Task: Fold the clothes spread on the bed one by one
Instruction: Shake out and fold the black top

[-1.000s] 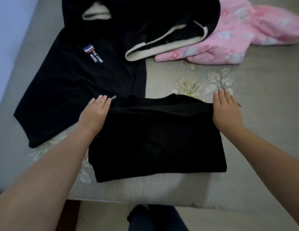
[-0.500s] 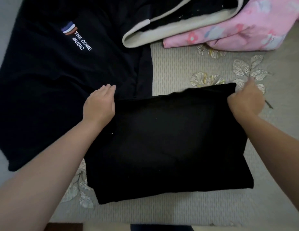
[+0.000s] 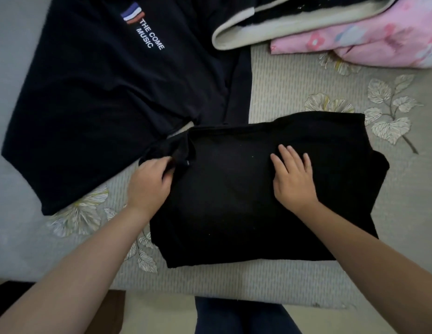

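**Black garment half-folded on the bed, both hands on it**

A folded black garment (image 3: pixel 246 201) lies near the front edge of the bed (image 3: pixel 294 88), on a pale cover printed with leaves and flowers. It forms a rough rectangle, its far edge doubled over and its right side bulging slightly outward.

The left hand (image 3: pixel 148 183) sits at the garment's upper left corner. Its grip is clamped on the cloth: fingers and thumb curl round a bunched fold of black fabric at that corner. The fabric there is creased and lifted a little off the cover.

The right hand (image 3: pixel 293 178) lies flat on top of the garment, right of its middle. Its fingers are straight and a little spread, palm down, pressing on the cloth and gripping nothing.

To the left and beyond, a dark T-shirt (image 3: pixel 101 92) is spread flat on the bed, with a striped badge and the words "THE COME MUSIC" printed in white. Its lower right edge touches or runs just under the black garment's corner; which one cannot be told.

At the far side, a dark piece with a cream lining (image 3: pixel 282 27) lies partly over the T-shirt. Just beside it to the right is a pink floral garment (image 3: pixel 379 42), crumpled.

Below the bed's edge, the person's dark trousers (image 3: pixel 239 317) show.
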